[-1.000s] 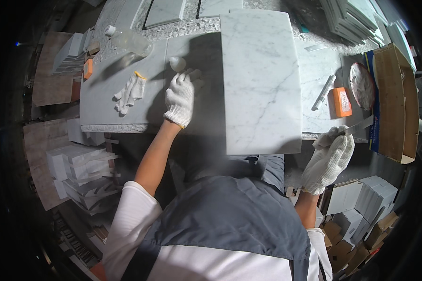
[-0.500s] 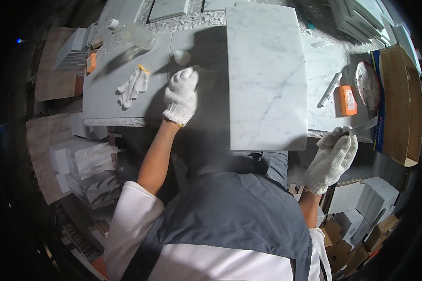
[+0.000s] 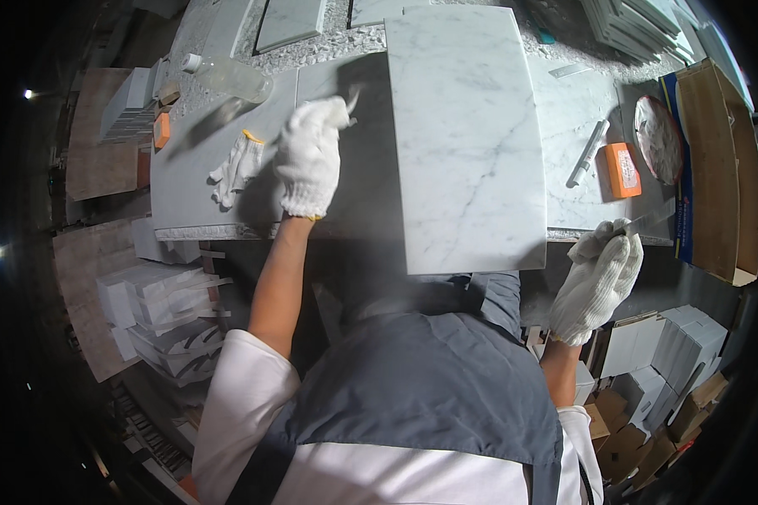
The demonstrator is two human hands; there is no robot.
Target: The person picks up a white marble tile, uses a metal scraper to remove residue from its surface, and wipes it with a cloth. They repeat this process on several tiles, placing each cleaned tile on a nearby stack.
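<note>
Both hands wear white knitted work gloves. My left hand (image 3: 310, 151) is over the table, left of a large white grey-veined marble tile (image 3: 470, 143). Its fingers are closed, and a thin pale curled scrap (image 3: 353, 104) sticks out at the fingertips; its kind is unclear. The tile lies lengthwise toward me, its near end jutting past the table edge. At the table's right front edge my right hand (image 3: 596, 282) is closed on a thin flat strip (image 3: 650, 220), like a blade, which points right. Its exact kind is hard to make out.
A clear bottle (image 3: 236, 79) and a spare glove (image 3: 238, 171) lie on the left. To the right are a white marker-like stick (image 3: 589, 153), an orange block (image 3: 622, 170), a round whitish disc (image 3: 658, 140) and an open cardboard box (image 3: 716, 168). Stacked tiles (image 3: 636, 29) stand far right.
My left hand has moved slightly left and away from me, and a pale scrap now shows at its fingertips. My right hand stays closed on the thin strip. The whole view has shifted a little.
</note>
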